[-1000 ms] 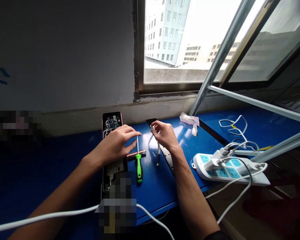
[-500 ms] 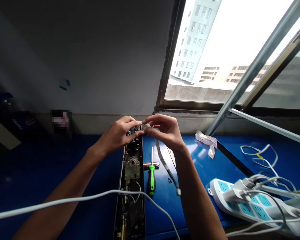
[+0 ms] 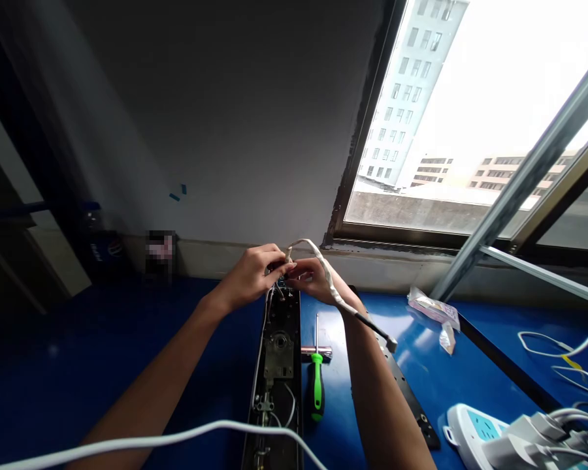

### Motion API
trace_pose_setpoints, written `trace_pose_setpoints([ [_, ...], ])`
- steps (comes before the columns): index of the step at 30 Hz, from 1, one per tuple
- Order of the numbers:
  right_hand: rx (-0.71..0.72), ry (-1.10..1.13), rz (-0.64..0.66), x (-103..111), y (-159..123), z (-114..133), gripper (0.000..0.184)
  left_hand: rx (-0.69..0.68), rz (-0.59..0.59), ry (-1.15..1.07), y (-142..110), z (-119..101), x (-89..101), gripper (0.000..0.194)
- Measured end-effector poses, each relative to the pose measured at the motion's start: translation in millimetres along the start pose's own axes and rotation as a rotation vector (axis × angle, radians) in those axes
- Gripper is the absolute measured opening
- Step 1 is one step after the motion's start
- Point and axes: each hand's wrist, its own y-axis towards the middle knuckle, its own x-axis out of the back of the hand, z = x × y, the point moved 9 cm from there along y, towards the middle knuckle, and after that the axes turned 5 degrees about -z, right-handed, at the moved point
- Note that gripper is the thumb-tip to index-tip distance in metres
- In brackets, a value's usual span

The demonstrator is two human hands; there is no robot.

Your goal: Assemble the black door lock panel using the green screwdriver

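Note:
A long black metal lock housing (image 3: 287, 326) lies lengthwise on the blue table, its inside facing up with a latch mechanism and thin wires. At its far end, my left hand (image 3: 255, 275) pinches the root of a tape-wrapped cable (image 3: 326, 266). My right hand (image 3: 317, 281) meets it there from the right, fingers closed at the same spot; the fingertips overlap and hide the exact grip. From the fingers the cable arches up and over my right wrist. Its free end carries a white connector (image 3: 391, 344) above my right forearm.
A green and black screwdriver (image 3: 317, 388) lies right of the housing beside a shiny cylinder (image 3: 323, 353). A dark perforated plate (image 3: 414, 408) is partly under my right forearm. A power strip (image 3: 475, 431) sits front right; a white cord (image 3: 215, 425) crosses the foreground.
The cable, which hung down on the right between my hands, now loops up over my right wrist. My hands have come closer together at the housing's far end. The view has shifted.

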Motion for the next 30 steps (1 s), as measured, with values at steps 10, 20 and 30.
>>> trace_pose_setpoints([
  [10,-0.066,-0.169,-0.04,13,-6,-19,0.014,0.154,0.138,0.078,-9,50,-16.7,0.038],
  [20,-0.105,-0.247,-0.022,9,-3,-26,0.019,0.449,0.355,0.126,-37,92,-54.9,0.074],
  [30,-0.05,-0.41,-0.026,0,-3,-13,0.025,0.442,0.357,-0.157,-34,90,-67.6,0.083],
])
